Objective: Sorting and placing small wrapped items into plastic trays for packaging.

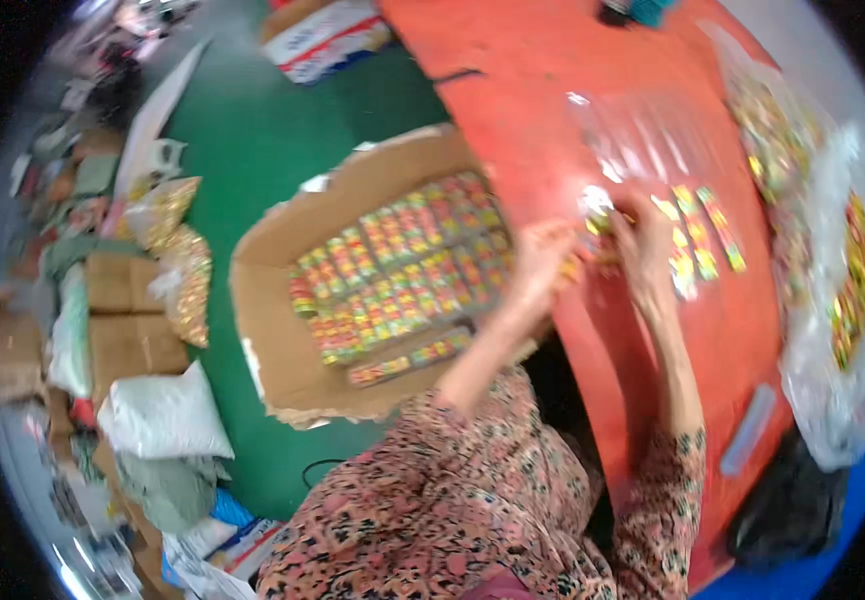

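Over the red table my left hand [544, 258] is closed in a pinch at the edge of a small cluster of shiny, colourful wrapped pieces [598, 243]. Motion blur and the fingers hide exactly what it grips. My right hand [645, 238] bends its fingers closed over the other side of that cluster, touching it. Just right of it lie narrow strips of red, yellow and green wrapped pieces [695, 232], side by side. Clear plastic sleeves [643, 135] spread beyond my hands. To the left, an open cardboard box [278, 355] holds rows of similar strips.
Large clear bags of colourful pieces [858, 285] line the table's right side. Near them lie a translucent strip [750, 430] and a black bag [793, 500]. Cartons [133, 350], a white sack [168, 412] and gold-coloured bags [188, 285] stand on the green floor at left.
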The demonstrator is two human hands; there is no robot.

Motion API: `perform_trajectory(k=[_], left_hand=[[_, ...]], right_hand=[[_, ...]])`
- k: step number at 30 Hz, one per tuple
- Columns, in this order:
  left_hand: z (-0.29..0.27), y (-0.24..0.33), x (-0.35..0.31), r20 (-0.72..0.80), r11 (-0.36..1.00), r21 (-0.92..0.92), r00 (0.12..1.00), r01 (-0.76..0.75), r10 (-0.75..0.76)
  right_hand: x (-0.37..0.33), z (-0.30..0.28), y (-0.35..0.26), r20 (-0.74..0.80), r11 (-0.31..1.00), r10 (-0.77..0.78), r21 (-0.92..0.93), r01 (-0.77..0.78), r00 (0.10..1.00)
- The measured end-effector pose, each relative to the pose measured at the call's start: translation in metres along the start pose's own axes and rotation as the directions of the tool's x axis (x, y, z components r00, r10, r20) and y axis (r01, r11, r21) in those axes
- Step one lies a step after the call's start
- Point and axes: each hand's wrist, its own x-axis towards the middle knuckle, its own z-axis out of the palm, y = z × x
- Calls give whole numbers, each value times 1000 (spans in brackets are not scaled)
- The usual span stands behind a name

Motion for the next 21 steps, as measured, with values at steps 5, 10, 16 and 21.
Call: perform_trajectory(k=[5,10,16,21], left_hand=[[-9,-22,5,10,998,-27,998,-60,60],[-10,-29,7,77,980,-6,977,-198,197],[-8,-29,13,54,989,-25,987,-149,150],[-6,-21,7,18,991,27,991,-131,130]], right_hand=[[-11,7,-27,55,997,10,-83,-5,998],[-10,7,-29,6,962,-168,-218,165,986],[-12,8,-39,5,936,-182,-304,175,983],[-12,11,-37,38,984,-100,-143,104,994]])
